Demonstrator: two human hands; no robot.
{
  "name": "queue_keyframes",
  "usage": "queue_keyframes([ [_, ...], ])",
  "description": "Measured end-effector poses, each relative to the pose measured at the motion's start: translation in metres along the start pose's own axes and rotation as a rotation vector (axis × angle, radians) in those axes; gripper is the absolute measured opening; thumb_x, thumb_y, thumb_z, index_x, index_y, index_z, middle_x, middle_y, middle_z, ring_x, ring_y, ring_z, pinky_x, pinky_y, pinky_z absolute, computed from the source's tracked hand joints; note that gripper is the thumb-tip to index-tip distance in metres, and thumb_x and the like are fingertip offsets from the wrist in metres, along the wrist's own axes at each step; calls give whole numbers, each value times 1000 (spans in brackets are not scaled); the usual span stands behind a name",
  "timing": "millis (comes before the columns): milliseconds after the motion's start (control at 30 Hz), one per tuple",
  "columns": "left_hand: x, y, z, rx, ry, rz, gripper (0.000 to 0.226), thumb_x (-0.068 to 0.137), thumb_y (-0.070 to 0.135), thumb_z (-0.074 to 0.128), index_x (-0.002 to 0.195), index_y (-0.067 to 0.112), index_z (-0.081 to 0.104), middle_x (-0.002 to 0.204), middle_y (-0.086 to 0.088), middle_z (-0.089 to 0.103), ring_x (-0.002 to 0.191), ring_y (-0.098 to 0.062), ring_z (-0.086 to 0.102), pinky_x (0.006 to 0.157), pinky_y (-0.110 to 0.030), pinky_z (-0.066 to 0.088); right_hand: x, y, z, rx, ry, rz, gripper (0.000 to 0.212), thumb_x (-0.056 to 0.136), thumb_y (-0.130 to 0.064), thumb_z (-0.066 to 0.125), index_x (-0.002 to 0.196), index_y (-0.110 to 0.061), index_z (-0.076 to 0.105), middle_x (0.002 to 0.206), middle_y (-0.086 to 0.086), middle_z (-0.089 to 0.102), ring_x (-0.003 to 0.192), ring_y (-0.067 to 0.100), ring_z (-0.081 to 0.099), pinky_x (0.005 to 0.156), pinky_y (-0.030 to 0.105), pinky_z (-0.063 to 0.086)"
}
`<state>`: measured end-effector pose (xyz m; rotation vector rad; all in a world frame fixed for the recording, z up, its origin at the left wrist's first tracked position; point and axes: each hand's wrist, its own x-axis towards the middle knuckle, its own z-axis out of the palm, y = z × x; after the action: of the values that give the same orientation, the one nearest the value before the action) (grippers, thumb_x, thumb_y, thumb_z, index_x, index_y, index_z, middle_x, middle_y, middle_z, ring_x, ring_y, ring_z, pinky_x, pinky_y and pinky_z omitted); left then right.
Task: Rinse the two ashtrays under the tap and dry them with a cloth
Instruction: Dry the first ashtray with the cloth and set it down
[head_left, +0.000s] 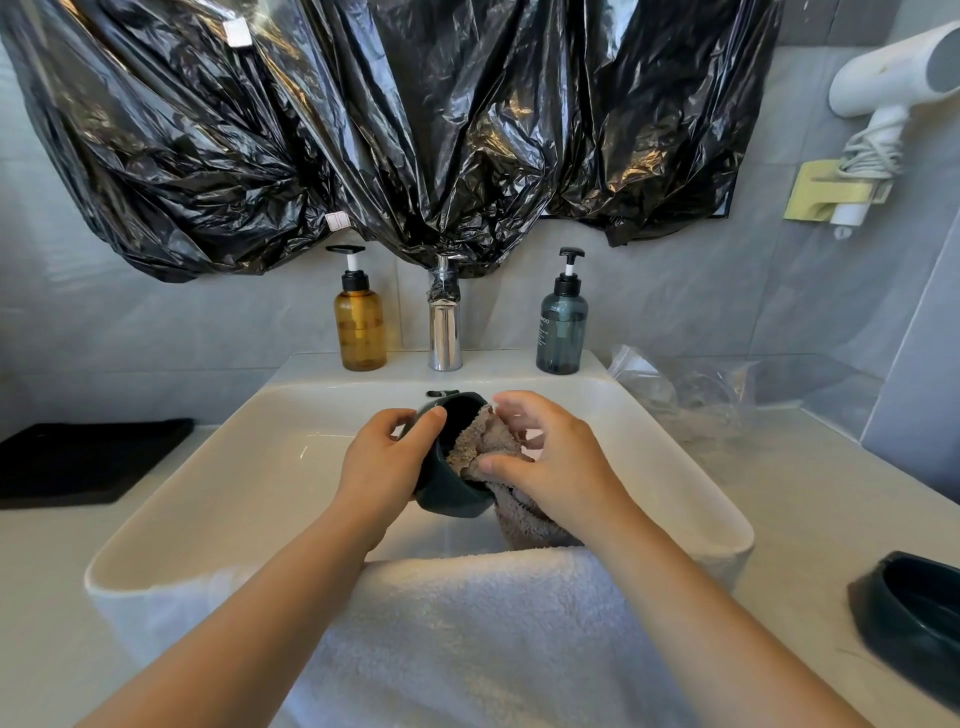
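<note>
First ashtray (449, 496): dark teal, tipped sideways above the sink (208, 493).
Cloth (480, 441): grey-brown, stuffed inside it.
Second ashtray (914, 608): upright on the right worktop (779, 519).

Seen from above, we have only hands and forearms of the person in view. The left hand (382, 457) and the right hand (556, 462) are bare, with short, plain fingernails (439, 414). The left forearm (270, 613) and the right forearm (691, 613) are bare as well, uncovered all the way to the lower edge, where they pass out of our sight.
</note>
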<state>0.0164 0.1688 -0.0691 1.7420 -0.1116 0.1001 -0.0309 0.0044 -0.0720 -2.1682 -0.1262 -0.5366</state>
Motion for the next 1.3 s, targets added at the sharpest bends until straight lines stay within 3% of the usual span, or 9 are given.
queue_keyframes([
  [100,-1,0,1,-4,-2,26,37,90,43,58,119,20,57,101,0,60,86,-13,59,64,-30,56,0,3,-2,-156,130,-59,29,73,-30,81,97,-26,66,91,-13,59,80,1,53,65,10,37],
  [167,0,0,1,11,-2,42,38,91,43,57,120,20,56,104,-1,60,87,-12,59,63,-27,55,0,3,-2,-185,53,-93,9,81,-32,74,87,-25,74,84,-12,66,81,5,55,70,17,42],
  [233,0,-1,1,44,-5,54,38,91,44,56,121,21,55,107,-2,60,89,-14,59,64,-26,54,0,3,2,-297,-81,-147,19,92,-34,59,92,-28,76,93,-14,70,93,10,52,84,29,44],
  [333,0,0,2,30,-6,34,34,91,42,57,119,22,55,109,-4,60,89,-16,59,62,-26,54,-1,-1,5,-343,-250,-116,33,100,-36,41,125,-34,63,130,-19,59,121,9,36,106,35,33],
  [467,0,2,0,-51,-14,-10,35,92,40,56,117,15,58,110,-6,62,93,-21,60,60,-28,54,0,-4,5,-302,-345,-151,44,98,-46,43,142,-36,44,153,-17,32,143,5,18,118,34,16],
  [600,1,1,-1,-58,11,2,33,90,40,60,110,15,63,101,-7,66,88,-20,64,64,-33,57,1,0,4,-338,-369,-191,75,79,-63,62,145,-36,40,153,-16,34,142,3,27,118,36,24],
  [800,2,0,-3,-13,55,4,31,81,41,70,101,17,70,95,-3,70,87,-18,66,77,-41,59,4,6,12,-412,-404,-198,73,74,-71,49,140,-42,39,143,-23,45,133,4,39,111,46,32],
  [1167,1,3,-3,-114,4,-82,32,78,31,76,102,11,69,96,-10,70,87,-21,68,64,-32,58,4,1,10,-379,-469,-244,74,84,-49,59,149,-35,26,152,-14,35,139,9,32,113,39,33],
  [1300,2,2,-4,-89,-9,-89,32,77,32,76,101,12,68,99,-10,70,89,-23,67,66,-33,59,4,-1,13,-398,-536,-295,60,87,-42,55,143,-33,38,153,-16,30,142,7,23,113,43,30],
])
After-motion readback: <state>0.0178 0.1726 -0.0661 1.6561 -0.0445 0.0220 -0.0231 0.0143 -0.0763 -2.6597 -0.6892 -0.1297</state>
